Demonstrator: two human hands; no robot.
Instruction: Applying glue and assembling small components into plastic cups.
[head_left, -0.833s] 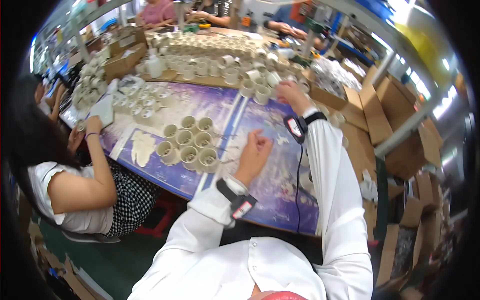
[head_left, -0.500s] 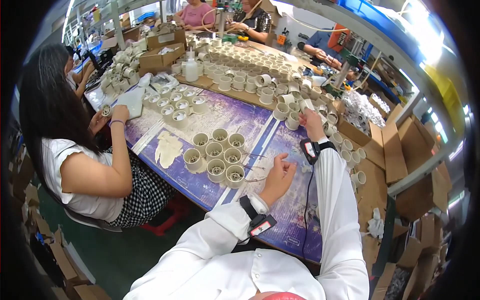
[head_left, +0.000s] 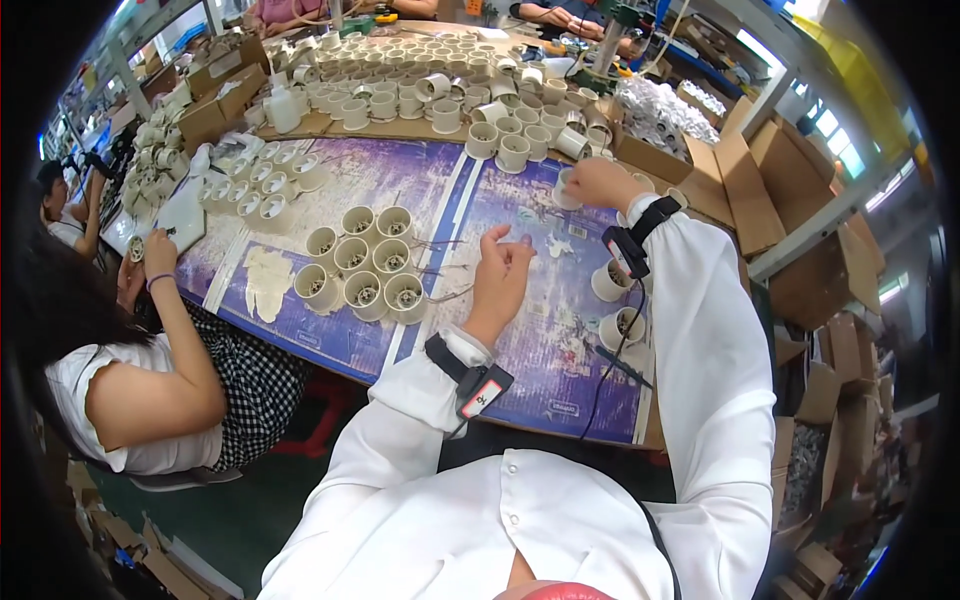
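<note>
At the right of the table, my right hand has its fingers closed at the edge of a cream plastic cup; the hand partly hides the cup. My left hand hovers over the purple board with its fingers loosely bent and apart, holding nothing. To its left stands a tight group of cream cups with metal parts inside, thin wires sticking out toward my left hand. Two cups lie below my right forearm, a tipped one and another nearer me.
Many cream cups fill the far side. Cups with white pieces stand farther left, near a white squeeze bottle. A dark slim tool lies by the right edge. A co-worker sits at left; cardboard boxes stand at right.
The view has shifted, so the table sits lower-left to higher in it. My right hand has moved from the heap of cups to a cup beside it; my left hand stays raised and empty.
</note>
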